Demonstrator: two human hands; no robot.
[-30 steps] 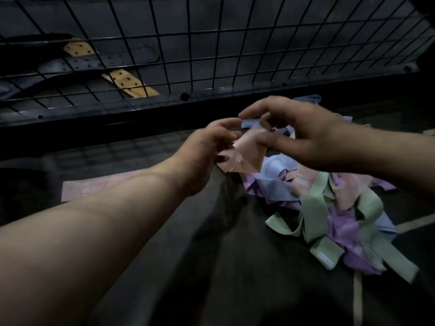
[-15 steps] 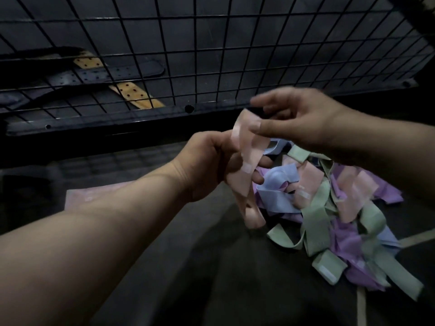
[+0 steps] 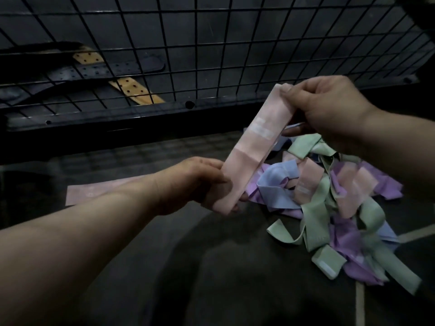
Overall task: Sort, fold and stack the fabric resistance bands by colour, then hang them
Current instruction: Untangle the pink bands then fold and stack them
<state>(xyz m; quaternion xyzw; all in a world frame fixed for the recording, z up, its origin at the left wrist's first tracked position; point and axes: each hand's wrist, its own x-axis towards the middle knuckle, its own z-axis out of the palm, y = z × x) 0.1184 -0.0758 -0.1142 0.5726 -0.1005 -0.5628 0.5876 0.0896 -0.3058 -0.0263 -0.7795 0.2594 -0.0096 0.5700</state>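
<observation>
At the far left, behind a black wire grid [image 3: 211, 55], a black perforated strap [image 3: 106, 69] and a tan perforated strap [image 3: 134, 90] lie crossed on a dark ledge. The grid's lower rail runs across the whole far side of the scene. Nearer, at the left, a flat pink band [image 3: 94, 192] lies on the dark surface [image 3: 211, 278], and the left forearm crosses over its right end.

The left hand [image 3: 195, 184] has its fingers curled round the lower end of a second pink band [image 3: 254, 147]. This band runs flat and slanted, up and to the right, and carries a white label above its middle. The right hand [image 3: 329, 114] pinches its upper end between thumb and fingers, in front of the grid.

Beneath and to the right of the right hand sits a loose pile of bands [image 3: 329, 208], tangled and overlapping, touching the surface:
- blue bands [image 3: 275, 182] at its left
- pink ones [image 3: 308, 177] in the middle
- green bands [image 3: 313, 215] looping over the near side
- purple bands [image 3: 353, 241] underneath and at the right

The held band hides part of the pile's left edge. Pale lines [image 3: 359, 307] cross the surface at the near right. The light is dim, and shadow covers the near part of the surface.
</observation>
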